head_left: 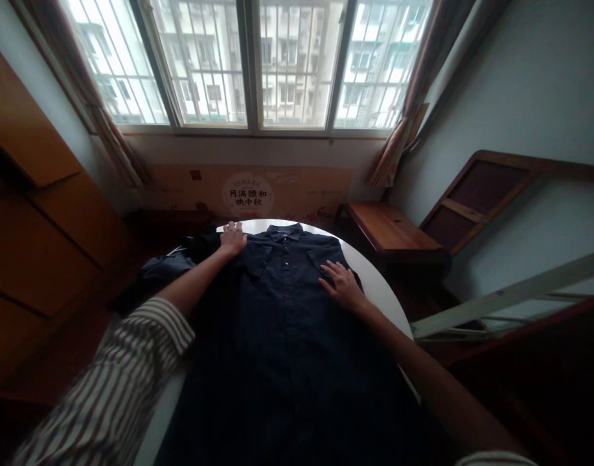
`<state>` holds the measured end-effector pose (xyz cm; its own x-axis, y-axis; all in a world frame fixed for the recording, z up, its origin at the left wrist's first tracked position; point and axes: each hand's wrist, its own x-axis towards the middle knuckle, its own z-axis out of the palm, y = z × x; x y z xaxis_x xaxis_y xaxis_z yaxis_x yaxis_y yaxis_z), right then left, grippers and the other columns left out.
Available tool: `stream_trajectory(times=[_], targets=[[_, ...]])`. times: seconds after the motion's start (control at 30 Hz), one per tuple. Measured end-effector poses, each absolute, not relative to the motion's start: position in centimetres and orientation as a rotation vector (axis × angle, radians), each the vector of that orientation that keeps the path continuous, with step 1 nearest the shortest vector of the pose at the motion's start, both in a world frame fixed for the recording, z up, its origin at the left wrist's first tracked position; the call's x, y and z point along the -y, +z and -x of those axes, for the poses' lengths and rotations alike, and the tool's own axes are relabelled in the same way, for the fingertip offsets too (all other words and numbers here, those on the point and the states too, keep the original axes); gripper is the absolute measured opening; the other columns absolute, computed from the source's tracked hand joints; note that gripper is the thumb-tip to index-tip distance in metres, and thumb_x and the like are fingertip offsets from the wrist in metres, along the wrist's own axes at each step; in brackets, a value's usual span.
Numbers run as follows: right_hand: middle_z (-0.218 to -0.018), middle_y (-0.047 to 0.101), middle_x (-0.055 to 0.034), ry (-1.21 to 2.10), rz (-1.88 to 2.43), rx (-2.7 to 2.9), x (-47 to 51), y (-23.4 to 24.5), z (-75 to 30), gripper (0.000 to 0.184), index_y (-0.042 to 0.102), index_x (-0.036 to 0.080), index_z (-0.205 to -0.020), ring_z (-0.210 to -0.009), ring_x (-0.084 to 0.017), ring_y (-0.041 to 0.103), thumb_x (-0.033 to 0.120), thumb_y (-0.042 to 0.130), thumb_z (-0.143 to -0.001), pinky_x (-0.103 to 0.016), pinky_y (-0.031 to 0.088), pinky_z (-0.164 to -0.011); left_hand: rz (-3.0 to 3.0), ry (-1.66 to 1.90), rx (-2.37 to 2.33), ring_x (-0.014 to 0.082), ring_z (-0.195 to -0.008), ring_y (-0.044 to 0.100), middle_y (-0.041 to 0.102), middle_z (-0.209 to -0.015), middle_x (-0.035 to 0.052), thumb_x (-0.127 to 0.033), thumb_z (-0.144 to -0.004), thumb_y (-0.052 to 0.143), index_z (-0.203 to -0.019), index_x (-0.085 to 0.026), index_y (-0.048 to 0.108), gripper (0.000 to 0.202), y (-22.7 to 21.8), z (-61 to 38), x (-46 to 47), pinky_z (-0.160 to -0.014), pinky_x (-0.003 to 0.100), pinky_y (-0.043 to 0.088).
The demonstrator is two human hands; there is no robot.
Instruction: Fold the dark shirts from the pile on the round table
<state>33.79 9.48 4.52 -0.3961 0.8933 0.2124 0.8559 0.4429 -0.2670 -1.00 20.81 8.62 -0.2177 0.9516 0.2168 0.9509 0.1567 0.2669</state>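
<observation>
A dark navy button-up shirt [289, 304] lies spread front side up, its collar at the far edge of a round white table [381, 285]. My left hand [233, 239] rests at the shirt's left shoulder, fingers apart and pointing toward the window. Lower on the right, my right hand [342, 283] lies flat on the chest of the shirt with its fingers spread. Neither hand grips the cloth. The lower part of the shirt fades into shadow near my body.
Dark folded clothes [163, 272] are heaped at the table's left edge. A wooden bench [391, 226] stands beyond on the right, near a wooden panel [486, 194] and a pale slanted rail [510, 294]. Orange-brown cabinets [39, 239] line the left, with a barred window [297, 71] ahead.
</observation>
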Motion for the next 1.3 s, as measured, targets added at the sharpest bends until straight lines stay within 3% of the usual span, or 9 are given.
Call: stream_trajectory(times=[0.13,0.27,0.33,0.43,0.63,0.8,1.03,1.17,1.3], targets=[[-0.134,0.058,-0.0157,0.165,1.348,2.307,-1.6,3.6,-38.0,0.04,0.063,0.018,-0.124,-0.125,-0.03,0.054,0.043,0.051,-0.095,-0.049,0.044,-0.107,-2.553,0.602,-1.635,0.021,-0.105,0.064,0.065,-0.117,0.009,-0.027,-0.097,0.048,-0.12,-0.019,0.062,0.027,9.6,0.1,-9.4,-0.092,0.031,0.05],[-0.103,0.067,-0.012,0.244,1.626,1.963,7.9,2.2,-43.5,0.039,0.065,0.021,-0.107,-0.096,-0.029,0.067,0.054,0.055,-0.089,-0.046,0.055,-0.089,-2.696,0.384,-1.098,0.0157,-0.083,0.066,0.069,-0.095,0.0053,-0.029,-0.099,0.048,-0.113,-0.021,0.064,0.023,8.5,2.3,6.3,-0.079,0.026,0.054],[-0.093,0.068,-0.0099,0.442,1.797,1.721,11.5,1.0,-45.5,0.046,0.063,0.021,-0.103,-0.084,-0.027,0.069,0.062,0.061,-0.081,-0.042,0.059,-0.076,-2.698,0.312,-1.046,0.0194,-0.092,0.066,0.069,-0.104,0.007,-0.038,-0.093,0.06,-0.12,-0.024,0.062,0.031,7.1,4.1,12.4,-0.084,0.031,0.056],[-0.091,0.07,-0.0088,0.79,1.871,1.322,14.7,-0.6,-46.2,0.058,0.056,0.023,-0.101,-0.084,-0.028,0.072,0.067,0.071,-0.067,-0.036,0.061,-0.068,-2.762,0.367,-1.059,0.0287,-0.114,0.061,0.064,-0.125,0.0128,-0.05,-0.079,0.075,-0.136,-0.025,0.053,0.065,4.5,6.7,17.5,-0.092,0.039,0.057],[-0.083,0.073,-0.0062,1.222,1.601,0.838,16.5,-0.5,-42.5,0.068,0.045,0.026,-0.107,-0.067,-0.026,0.073,0.059,0.082,-0.06,-0.033,0.058,-0.056,-2.888,0.607,-1.248,0.0246,-0.114,0.062,0.066,-0.124,0.0111,-0.009,-0.09,0.056,-0.144,-0.028,0.046,0.059,1.3,8.4,20.0,-0.094,0.04,0.059],[-0.076,0.073,-0.0048,1.302,1.572,0.78,16.8,1.7,-42.2,0.08,0.046,0.023,-0.114,-0.065,-0.028,0.073,0.047,0.09,-0.052,-0.036,0.059,-0.058,-2.966,0.608,-1.247,0.0199,-0.098,0.066,0.069,-0.11,0.0087,0.001,-0.085,0.052,-0.144,-0.026,0.046,0.065,0.8,8.4,20.8,-0.086,0.032,0.061],[-0.082,0.072,-0.0076,1.089,1.72,0.975,18.1,1.9,-44.1,0.089,0.046,0.022,-0.125,-0.07,-0.03,0.071,0.062,0.082,-0.055,-0.04,0.058,-0.06,-2.954,0.5,-1.248,0.0188,-0.088,0.067,0.07,-0.101,0.0059,-0.002,-0.081,0.057,-0.12,-0.026,0.065,0.047,1.3,8.3,22.7,-0.077,0.029,0.062],[-0.09,0.066,-0.0111,0.341,1.837,1.413,17.8,0.8,-44.3,0.075,0.061,0.019,-0.114,-0.086,-0.034,0.065,0.075,0.066,-0.066,-0.051,0.055,-0.077,-2.564,0.714,-1.486,0.0201,-0.09,0.069,0.069,-0.102,0.0086,-0.02,-0.09,0.057,-0.103,-0.027,0.067,0.019,2.0,7.5,22.4,-0.076,0.03,0.061],[-0.096,0.063,-0.0112,0.042,1.524,1.823,17.0,2.1,-40.2,0.045,0.065,0.021,-0.107,-0.092,-0.029,0.063,0.06,0.055,-0.089,-0.046,0.053,-0.085,-1.996,0.889,-1.765,0.0201,-0.075,0.072,0.071,-0.098,0.0089,-0.038,-0.095,0.046,-0.121,-0.027,0.059,0.03,1.5,7.7,20.5,-0.06,0.03,0.06]])
